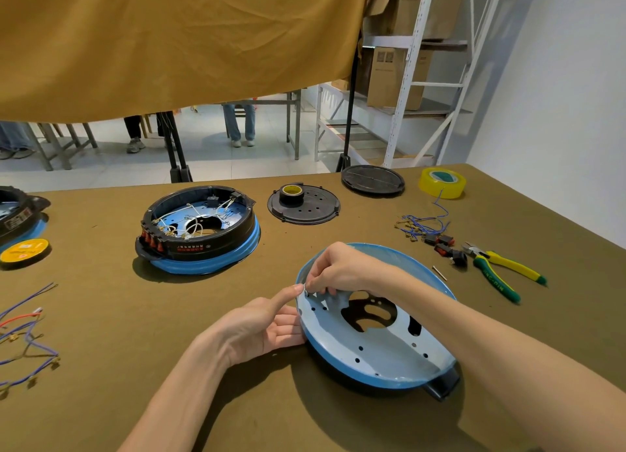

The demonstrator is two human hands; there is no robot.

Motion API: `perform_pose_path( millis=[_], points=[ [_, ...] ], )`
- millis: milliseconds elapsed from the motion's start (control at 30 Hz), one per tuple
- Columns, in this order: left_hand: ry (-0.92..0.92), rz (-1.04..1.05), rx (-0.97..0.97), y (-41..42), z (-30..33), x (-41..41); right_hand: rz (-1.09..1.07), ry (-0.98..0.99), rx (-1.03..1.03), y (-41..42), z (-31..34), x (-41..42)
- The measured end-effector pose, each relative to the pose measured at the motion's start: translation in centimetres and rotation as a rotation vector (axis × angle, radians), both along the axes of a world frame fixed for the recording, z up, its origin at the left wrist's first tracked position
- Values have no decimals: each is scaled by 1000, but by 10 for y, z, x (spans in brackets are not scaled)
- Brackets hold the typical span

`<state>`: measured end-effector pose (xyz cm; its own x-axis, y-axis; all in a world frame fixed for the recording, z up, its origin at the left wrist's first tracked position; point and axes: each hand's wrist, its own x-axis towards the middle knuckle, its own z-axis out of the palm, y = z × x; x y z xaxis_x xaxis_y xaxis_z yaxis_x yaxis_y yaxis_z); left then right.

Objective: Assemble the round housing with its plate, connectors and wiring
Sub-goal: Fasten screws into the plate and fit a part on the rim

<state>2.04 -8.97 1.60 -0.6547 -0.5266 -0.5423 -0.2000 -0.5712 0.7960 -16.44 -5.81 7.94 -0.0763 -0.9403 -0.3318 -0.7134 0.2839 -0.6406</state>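
Right now your right hand (pixel 333 272) reaches over the blue housing (pixel 376 346), fingers curled together and pinching a small metal part (pixel 306 292) at the housing's left inner wall. Your left hand (pixel 267 326) lies just left of the housing, palm up and fingers relaxed, its fingertips under the rim and its thumb stretched up to touch the same small part. The housing sits tilted on the counter (pixel 237 400), its pale inner plate (pixel 379 339) with a large cutout and small holes facing you, a black handle at its near right edge.

Beyond and left of the housing stands a second, wired housing (pixel 200 229) with black ring and red switches. Straight beyond the housing lies a black perforated disc (pixel 305 207) carrying a roll of black tape (pixel 292 194). Right of the housing lie pliers (pixel 498 268), loose switches (pixel 443 245) and blue wires (pixel 423 226); a yellow tape roll (pixel 442 182) lies farther beyond.
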Motion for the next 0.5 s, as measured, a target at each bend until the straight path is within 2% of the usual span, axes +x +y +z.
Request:
perform_pose_path(
  millis=[500],
  points=[
    [9,5,-21,-1,-5,-1,-21,-92,-12,5,-5,-3]
  ],
)
